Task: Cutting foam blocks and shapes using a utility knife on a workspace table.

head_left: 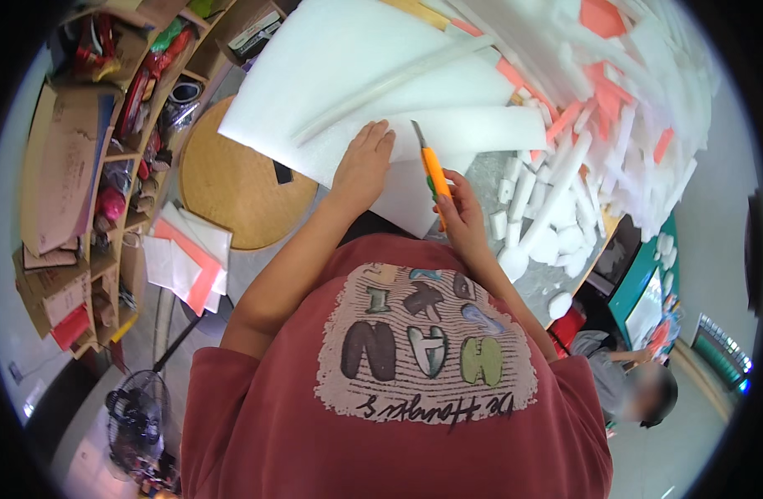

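Note:
My left hand [366, 165] lies flat on white foam, its fingers stretched out and close together. In my right hand [463, 214] is an orange utility knife [432, 170], its blade out and tipped away from me. Beside the blade, a broad white foam strip [498, 130] runs to the right. A large white foam sheet [315, 62] spreads out beyond my left hand, with a thin long foam strip [381, 87] on top. Another white foam piece [413, 195] sits below the knife, near my body.
White and pink foam offcuts [614, 125] heap up at the right, with short foam pieces [548, 224] nearer me. At the left stand a round wooden stool [232, 195], crowded shelves [119, 183] and a black fan [136, 420]. Another person [622, 378] is at the lower right.

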`<action>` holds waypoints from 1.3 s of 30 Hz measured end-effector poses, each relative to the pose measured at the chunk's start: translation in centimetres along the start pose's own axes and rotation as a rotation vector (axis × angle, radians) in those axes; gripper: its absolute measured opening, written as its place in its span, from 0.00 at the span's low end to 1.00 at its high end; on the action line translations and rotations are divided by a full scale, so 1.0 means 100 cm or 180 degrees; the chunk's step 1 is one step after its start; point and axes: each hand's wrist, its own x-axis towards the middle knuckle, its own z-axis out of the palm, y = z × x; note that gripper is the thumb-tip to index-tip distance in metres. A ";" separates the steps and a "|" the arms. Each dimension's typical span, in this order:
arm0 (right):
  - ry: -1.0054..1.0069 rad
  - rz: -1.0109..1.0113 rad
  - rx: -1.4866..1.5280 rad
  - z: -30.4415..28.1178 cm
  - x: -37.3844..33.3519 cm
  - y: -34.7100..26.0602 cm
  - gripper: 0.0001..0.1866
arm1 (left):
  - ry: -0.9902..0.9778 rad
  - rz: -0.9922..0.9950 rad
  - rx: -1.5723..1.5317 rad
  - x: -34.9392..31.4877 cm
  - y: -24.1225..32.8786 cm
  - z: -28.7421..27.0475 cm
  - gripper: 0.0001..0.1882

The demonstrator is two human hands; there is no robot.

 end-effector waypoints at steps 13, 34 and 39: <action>0.0157 -0.0619 -0.0239 0.013 0.022 0.014 0.20 | -0.0494 -0.0148 0.0144 0.010 0.012 -0.018 0.26; 0.0048 -0.0417 -0.0473 0.017 0.026 0.013 0.20 | -0.0398 -0.0028 0.0170 0.006 0.007 -0.015 0.24; 0.0175 -0.0508 -0.0701 0.023 0.025 0.013 0.21 | -0.0382 -0.0025 0.0361 0.013 0.007 -0.018 0.21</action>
